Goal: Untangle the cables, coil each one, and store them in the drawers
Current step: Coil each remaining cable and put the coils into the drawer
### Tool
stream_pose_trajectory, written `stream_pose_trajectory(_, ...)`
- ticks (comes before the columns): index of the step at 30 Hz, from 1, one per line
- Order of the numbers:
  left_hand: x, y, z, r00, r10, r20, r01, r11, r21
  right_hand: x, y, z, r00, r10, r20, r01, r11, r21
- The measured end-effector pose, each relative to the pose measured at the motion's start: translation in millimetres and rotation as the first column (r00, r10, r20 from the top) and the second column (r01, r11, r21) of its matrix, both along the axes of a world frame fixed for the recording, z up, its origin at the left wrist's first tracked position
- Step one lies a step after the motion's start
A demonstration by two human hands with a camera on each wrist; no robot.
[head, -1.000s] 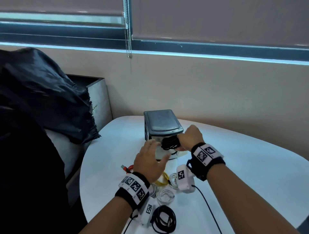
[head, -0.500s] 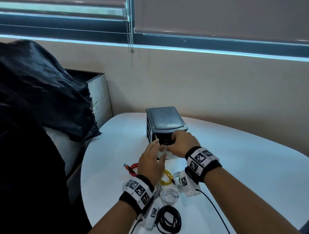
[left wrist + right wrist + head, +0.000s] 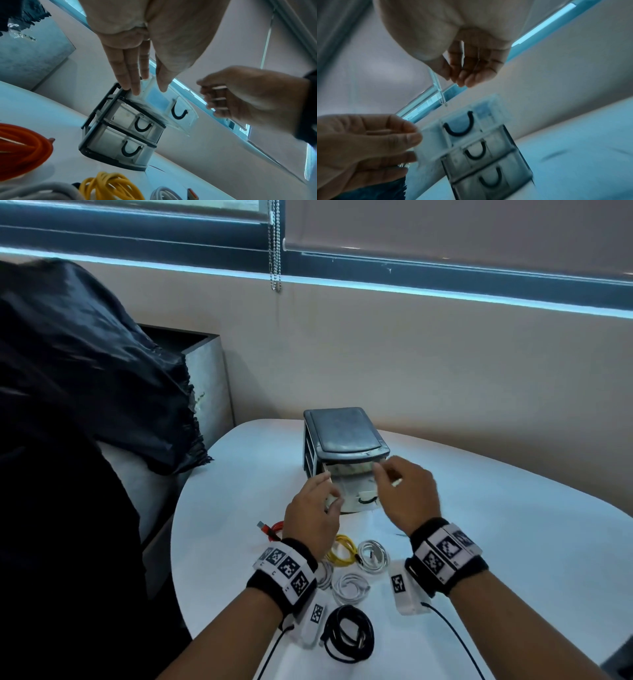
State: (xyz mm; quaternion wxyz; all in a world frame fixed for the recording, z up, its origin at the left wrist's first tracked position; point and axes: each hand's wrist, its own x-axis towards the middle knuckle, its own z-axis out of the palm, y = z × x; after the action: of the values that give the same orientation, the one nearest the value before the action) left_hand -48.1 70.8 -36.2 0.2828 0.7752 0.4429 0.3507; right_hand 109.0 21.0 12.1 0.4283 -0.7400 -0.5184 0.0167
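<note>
Head view, nearest the person: a coiled black cable [image 3: 347, 633] on the white desk [image 3: 513, 525], then two white coils [image 3: 351, 585], a yellow coiled cable [image 3: 340, 553] and a red one [image 3: 274, 530] half hidden by the left hand [image 3: 313, 517]. Past those sits the small grey three-drawer box [image 3: 342, 436] with its clear top drawer [image 3: 171, 106] pulled out. Left hand's straight fingers [image 3: 130, 75] rest on that drawer's left edge, gripping nothing. Right hand [image 3: 406, 494] hovers just off the drawer's right side, fingers loosely curled and empty.
</note>
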Motion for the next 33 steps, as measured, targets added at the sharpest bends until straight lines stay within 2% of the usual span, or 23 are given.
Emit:
stream_pose_trajectory(1, 0, -1, 1, 1.0, 0.001, -0.008, -0.001, 1.0, -0.002, 3, -10, -4, 0.998, -0.062, -0.023, 0.062, 0.998, 0.03)
stream_pose_trajectory(3, 0, -1, 2, 1.0, 0.006, -0.012, -0.006, 1.0, -0.009, 6, -26, -21, 0.991, -0.112, -0.079, 0.111, 0.994, -0.016)
stream_pose_trajectory(6, 1, 0, 3, 0.999, 0.018, -0.028, -0.019, 0.999, -0.027, 6, -41, -54, 0.999, 0.006, -0.032, -0.014, 0.966, -0.26)
stream_pose_trajectory(9, 2, 0, 4, 0.999, 0.03, -0.039, -0.032, 0.999, -0.044, 14, -42, -76, 0.981, 0.171, -0.092, -0.193, 0.809, -0.555)
stream_pose_trajectory(10, 2, 0, 5, 0.998, 0.035, -0.044, -0.037, 0.998, -0.05, 15, -41, -80, 0.972, 0.201, -0.125, -0.235, 0.754, -0.613)
stream_pose_trajectory(12, 1, -1, 6, 0.998, 0.04, -0.057, -0.043, 0.998, -0.051, 16, -38, -86, 0.965, 0.24, -0.109, -0.249, 0.7, -0.669)
stream_pose_trajectory(15, 2, -1, 7, 0.996, 0.039, -0.079, -0.043, 0.998, -0.053, 11, -34, -92, 0.952, 0.299, 0.068, -0.169, 0.697, -0.697)
stream_pose_trajectory(17, 1, -2, 7, 0.996, 0.036, -0.08, -0.04, 0.998, -0.049, 10, -33, -94, 0.937, 0.324, 0.128, -0.152, 0.712, -0.685)
stream_pose_trajectory(19, 1, -2, 7, 0.997, 0.036, -0.074, -0.039, 0.998, -0.043, 15, -37, -90, 0.95, 0.298, 0.09, -0.167, 0.732, -0.66)
stream_pose_trajectory(21, 0, -1, 6, 0.997, 0.037, -0.064, -0.04, 0.998, -0.049, 25, -44, -73, 0.978, 0.207, -0.008, -0.173, 0.795, -0.581)
stream_pose_trajectory(24, 0, 1, 5, 0.998, 0.034, -0.053, -0.037, 0.997, -0.063, 41, -48, -28, 0.997, 0.031, -0.072, -0.055, 0.934, -0.352)
stream_pose_trajectory(27, -1, 1, 3, 0.998, 0.034, -0.054, -0.037, 0.997, -0.065, 34, -34, 23, 0.994, 0.036, -0.106, -0.052, 0.987, -0.151)
stream_pose_trajectory(29, -1, 1, 2, 0.998, 0.036, -0.044, -0.038, 0.998, -0.054, 17, -13, 40, 0.987, 0.129, -0.097, -0.145, 0.973, -0.177)
stream_pose_trajectory(31, 0, 2, 0, 0.999, 0.036, -0.04, -0.038, 0.999, -0.033, 1, 12, 40, 0.977, 0.214, -0.01, -0.205, 0.922, -0.329)
stream_pose_trajectory(33, 0, 3, -3, 0.999, 0.036, -0.034, -0.037, 0.999, -0.016, -9, 33, 32, 0.958, 0.266, 0.107, -0.182, 0.853, -0.489)
